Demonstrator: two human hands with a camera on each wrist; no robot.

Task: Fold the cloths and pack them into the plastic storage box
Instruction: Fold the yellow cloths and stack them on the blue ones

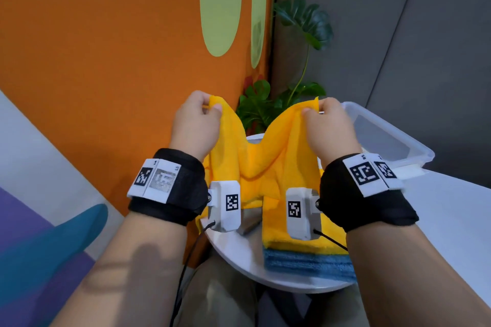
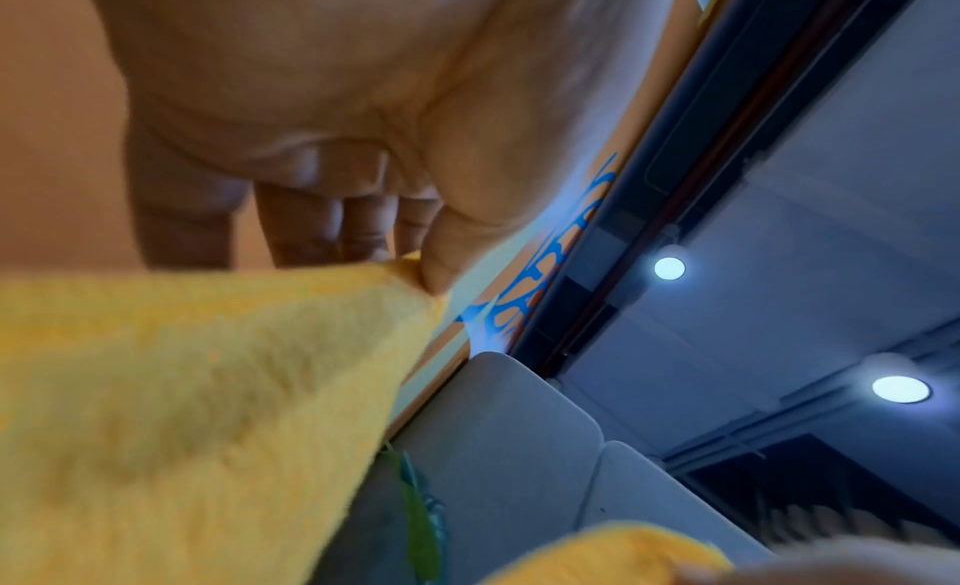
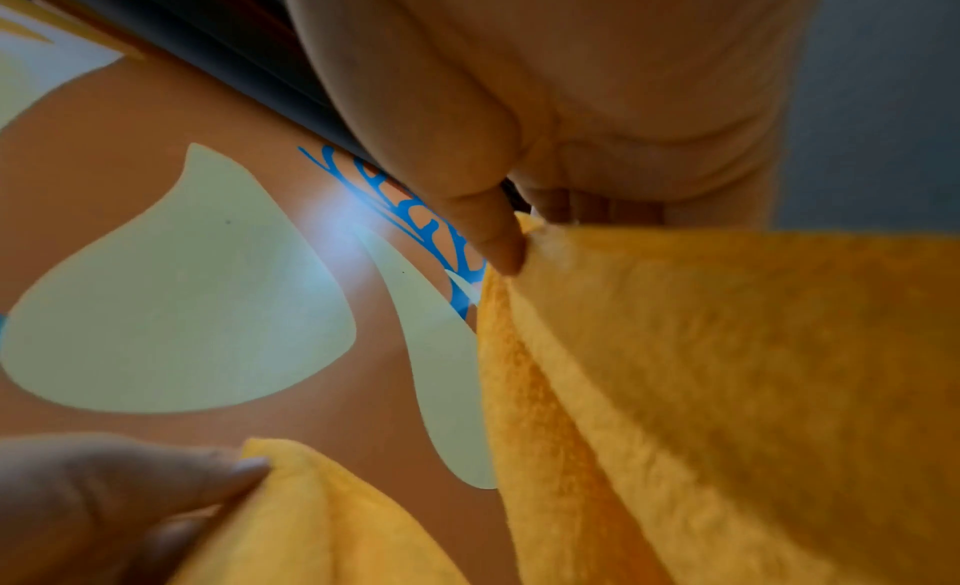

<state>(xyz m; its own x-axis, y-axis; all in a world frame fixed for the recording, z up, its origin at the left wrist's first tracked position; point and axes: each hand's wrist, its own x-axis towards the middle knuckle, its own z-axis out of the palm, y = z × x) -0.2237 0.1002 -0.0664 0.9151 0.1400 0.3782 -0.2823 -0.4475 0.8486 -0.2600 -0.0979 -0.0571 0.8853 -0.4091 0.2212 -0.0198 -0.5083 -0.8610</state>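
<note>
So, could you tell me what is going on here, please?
A person is holding up a yellow cloth over a small white table. The left hand pinches one top corner and the right hand pinches the other, so the cloth sags between them. Below it lies a stack of cloths, yellow on blue. The clear plastic storage box stands open to the right, with nothing visible in it.

Yellow cloth [image 1: 261, 159] lifted by two top corners, sagging between. Below, folded yellow and blue cloths [image 1: 308, 260] stacked. Clear plastic storage box [image 1: 393, 141] just right, open.
</note>
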